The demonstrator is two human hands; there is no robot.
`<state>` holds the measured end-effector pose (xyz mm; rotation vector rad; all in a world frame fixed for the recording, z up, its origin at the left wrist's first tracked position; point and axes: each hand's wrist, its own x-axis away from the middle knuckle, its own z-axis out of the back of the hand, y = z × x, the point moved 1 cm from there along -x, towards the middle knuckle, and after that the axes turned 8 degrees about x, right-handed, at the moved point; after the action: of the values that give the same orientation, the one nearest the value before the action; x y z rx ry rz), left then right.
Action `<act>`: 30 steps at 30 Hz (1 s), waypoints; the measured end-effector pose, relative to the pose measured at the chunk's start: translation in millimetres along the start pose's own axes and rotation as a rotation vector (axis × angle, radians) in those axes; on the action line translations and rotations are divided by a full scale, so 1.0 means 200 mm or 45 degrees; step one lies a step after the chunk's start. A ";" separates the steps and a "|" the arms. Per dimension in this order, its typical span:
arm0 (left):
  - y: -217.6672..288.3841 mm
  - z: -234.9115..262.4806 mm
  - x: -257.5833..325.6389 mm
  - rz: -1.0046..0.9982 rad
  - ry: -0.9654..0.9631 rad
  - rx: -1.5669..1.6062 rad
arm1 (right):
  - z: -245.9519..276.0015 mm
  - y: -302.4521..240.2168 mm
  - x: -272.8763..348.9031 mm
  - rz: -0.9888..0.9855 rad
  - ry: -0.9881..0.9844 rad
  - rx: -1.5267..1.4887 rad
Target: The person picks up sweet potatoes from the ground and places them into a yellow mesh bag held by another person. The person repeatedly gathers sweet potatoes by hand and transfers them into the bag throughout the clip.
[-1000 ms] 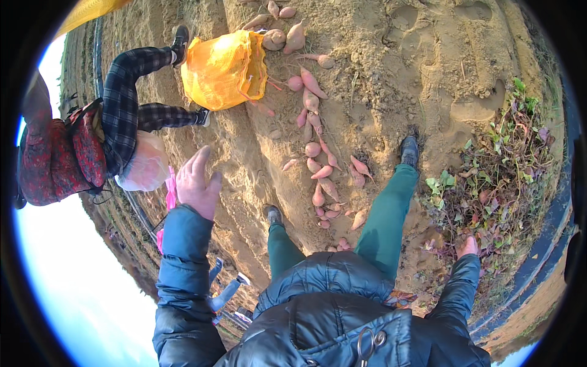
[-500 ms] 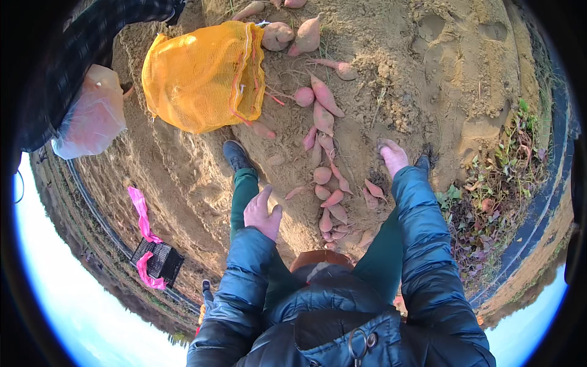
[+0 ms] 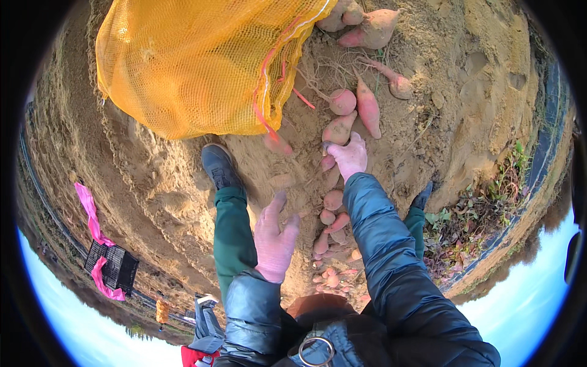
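Observation:
My left hand (image 3: 275,241), in a pale pink glove with grey fingertips, hovers over the soil near my left leg, its fingers spread and nothing in them. Gloved alike, my right hand (image 3: 350,156) reaches over the row of sweet potatoes with its fingers apart. Its fingertips are at the lower end of a plump sweet potato (image 3: 339,127) and beside a small sweet potato (image 3: 328,163); whether they touch is hard to tell. A longer sweet potato (image 3: 367,109) lies just beyond. Further down the row, more sweet potatoes (image 3: 333,200) lie partly behind my right forearm.
A bulging orange mesh sack (image 3: 195,67) lies at the upper left, its mouth toward the row. Large sweet potatoes (image 3: 374,29) rest beside it. A black crate (image 3: 111,266) with pink ribbon stands far left. Vines (image 3: 483,226) are heaped at right. Another person's legs (image 3: 208,327) show below.
My right hand has moved left, from bare soil to the sweet potatoes. My left hand stays open. The view is closer to the sack, and the person in the plaid sleeve has left it.

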<state>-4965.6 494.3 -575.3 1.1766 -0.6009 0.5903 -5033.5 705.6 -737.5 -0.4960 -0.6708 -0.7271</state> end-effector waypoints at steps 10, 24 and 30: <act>0.10 -0.08 -0.06 0.286 -0.079 0.729 | 0.35 -0.11 0.27 0.100 -0.464 -0.553; 0.26 0.12 -0.15 0.412 -0.239 1.420 | 0.89 -0.62 -0.21 0.821 0.256 0.402; 0.23 0.20 -0.12 0.526 -0.186 1.355 | 0.79 -0.78 -1.01 0.169 0.354 -0.162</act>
<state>-5019.2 466.2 -551.2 2.1214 -0.6724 1.2675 -5320.3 790.6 -743.2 -0.5385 -0.3303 -0.6999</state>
